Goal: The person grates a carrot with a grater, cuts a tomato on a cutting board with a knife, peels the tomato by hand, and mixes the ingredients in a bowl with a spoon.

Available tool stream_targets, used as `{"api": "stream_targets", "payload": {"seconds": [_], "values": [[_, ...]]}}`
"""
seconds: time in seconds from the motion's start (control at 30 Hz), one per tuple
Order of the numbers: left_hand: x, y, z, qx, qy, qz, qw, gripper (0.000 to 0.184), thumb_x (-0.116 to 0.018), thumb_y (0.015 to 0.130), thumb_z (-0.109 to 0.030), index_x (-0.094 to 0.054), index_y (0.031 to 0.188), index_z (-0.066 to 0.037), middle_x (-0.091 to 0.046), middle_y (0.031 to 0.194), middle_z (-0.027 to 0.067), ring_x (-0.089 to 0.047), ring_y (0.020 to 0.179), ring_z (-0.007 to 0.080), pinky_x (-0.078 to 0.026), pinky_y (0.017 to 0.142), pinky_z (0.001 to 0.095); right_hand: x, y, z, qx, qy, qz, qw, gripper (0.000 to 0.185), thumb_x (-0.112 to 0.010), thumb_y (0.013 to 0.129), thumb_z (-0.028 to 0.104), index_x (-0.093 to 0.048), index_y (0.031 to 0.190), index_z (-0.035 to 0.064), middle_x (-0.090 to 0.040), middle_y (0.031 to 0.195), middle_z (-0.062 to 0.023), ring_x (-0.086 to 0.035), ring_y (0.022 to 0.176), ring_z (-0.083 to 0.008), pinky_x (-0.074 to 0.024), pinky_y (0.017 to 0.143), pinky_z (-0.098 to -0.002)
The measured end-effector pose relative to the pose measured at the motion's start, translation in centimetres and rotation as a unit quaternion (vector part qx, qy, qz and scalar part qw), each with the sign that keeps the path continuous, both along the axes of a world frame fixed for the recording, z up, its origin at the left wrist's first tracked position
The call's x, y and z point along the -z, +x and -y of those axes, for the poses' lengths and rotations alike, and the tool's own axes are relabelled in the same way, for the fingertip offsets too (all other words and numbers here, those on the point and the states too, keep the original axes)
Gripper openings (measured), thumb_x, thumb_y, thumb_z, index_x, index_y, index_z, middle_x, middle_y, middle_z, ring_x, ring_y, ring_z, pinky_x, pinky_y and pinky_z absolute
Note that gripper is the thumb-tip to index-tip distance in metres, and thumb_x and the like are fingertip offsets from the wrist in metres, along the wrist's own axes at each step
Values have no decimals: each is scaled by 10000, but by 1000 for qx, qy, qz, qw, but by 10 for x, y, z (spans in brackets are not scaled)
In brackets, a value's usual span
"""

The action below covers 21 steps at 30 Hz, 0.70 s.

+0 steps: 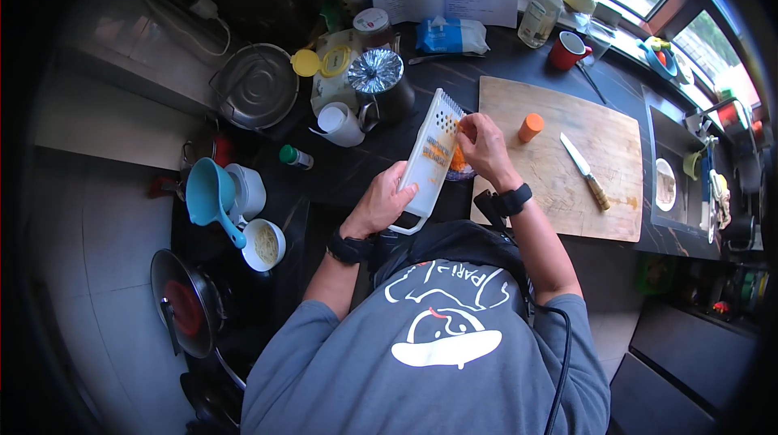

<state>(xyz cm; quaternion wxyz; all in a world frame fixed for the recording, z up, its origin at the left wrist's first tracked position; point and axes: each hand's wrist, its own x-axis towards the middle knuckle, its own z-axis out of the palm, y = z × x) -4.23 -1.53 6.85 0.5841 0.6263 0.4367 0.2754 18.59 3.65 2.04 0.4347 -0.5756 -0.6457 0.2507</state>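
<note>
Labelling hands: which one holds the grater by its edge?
The left hand, its thumb across the lower part of the grater. The right hand instead has its fingers bunched by the grater's upper, holed part.

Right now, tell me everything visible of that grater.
The grater is flat, white and plastic-looking, with holes, a ridged far end and a loop handle. Orange bits cling to it. Tilted, it is gripped by the left hand; the right hand is at its upper face. Orange shreds show beside it.

Grater (428, 161) left of board (551, 204), carrot (531, 128) and knife (584, 169) atop, sink (673, 139) right
</note>
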Motion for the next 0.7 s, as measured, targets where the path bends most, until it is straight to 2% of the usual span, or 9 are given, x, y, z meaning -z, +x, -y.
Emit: {"api": "stream_targets", "payload": {"seconds": [0.07, 0.13, 0.2, 0.33, 0.47, 0.53, 0.57, 0.63, 0.7], "values": [[-6, 2, 2, -1, -13, -1, 1000, 321, -524, 880, -80, -521, 1172, 53, -646, 1014, 171, -632, 938, 210, -492, 837, 329, 3, 1, -3, 4, 16, 0, 1000, 156, -625, 796, 3, -589, 945, -25, -623, 856, -143, -640, 763, -222, -520, 711, -301], [-6, 1, 1, -1, -25, -2, 1000, 320, -526, 876, -82, -523, 1167, 52, -647, 1010, 176, -636, 937, 219, -493, 834, 332, 5, 3, -6, 29, -10, -41, 999, 102, -617, 785, 3, -589, 882, -14, -626, 813, -174, -627, 758, -298, -510, 699, -369], [0, -3, -1, 51, -15, -52, 997, 326, -520, 924, -82, -487, 1221, 49, -622, 1083, 106, -610, 965, 138, -489, 858, 291, 10, 8, -10, 46, -14, -47, 998, 95, -614, 784, 2, -591, 875, -13, -632, 809, -174, -632, 752, -300, -509, 697, -371], [-14, 1, 4, 38, 13, -68, 997, 349, -511, 903, -50, -492, 1239, 44, -632, 1090, 126, -622, 970, 162, -483, 865, 299, 16, 16, -10, 60, -40, -28, 997, 133, -599, 774, -13, -610, 906, -9, -639, 810, -171, -641, 766, -308, -513, 709, -363], [-28, 9, 8, 16, 74, -137, 988, 446, -479, 823, 32, -523, 1266, -2, -618, 1138, 205, -637, 1020, 276, -478, 886, 336, 16, 14, 0, 24, -15, -37, 999, 219, -571, 775, -21, -628, 986, -12, -643, 808, -171, -650, 813, -302, -521, 754, -342], [-14, 10, 6, 12, 320, -148, 936, 492, -496, 789, 54, -527, 1274, -22, -590, 1206, 213, -612, 1049, 355, -485, 896, 366, 4, 16, 3, 25, -22, 37, 999, 264, -546, 809, -8, -623, 1060, -27, -663, 829, -163, -675, 780, -253, -547, 715, -322], [-10, 9, 7, 11, 319, -148, 936, 492, -496, 789, 54, -527, 1274, -22, -590, 1206, 213, -612, 1049, 355, -485, 896, 366, -4, 18, 6, 24, -22, 37, 999, 264, -546, 809, -8, -623, 1060, -27, -663, 829, -163, -675, 780, -253, -547, 715, -322], [-9, 10, 9, 26, 313, -194, 930, 530, -522, 765, 69, -532, 1283, -45, -548, 1278, 206, -564, 1104, 386, -466, 934, 422, -22, 22, 10, 29, -209, -105, 972, 250, -535, 849, 17, -613, 1077, -48, -679, 865, -152, -682, 695, -188, -557, 599, -298], [-2, 11, 8, 35, 341, -240, 908, 531, -532, 769, 68, -535, 1286, -56, -536, 1293, 202, -557, 1124, 374, -450, 952, 447, -11, 31, 10, 33, -181, -127, 975, 235, -540, 860, 28, -618, 1067, -49, -682, 847, -140, -674, 658, -167, -546, 549, -287]]}}
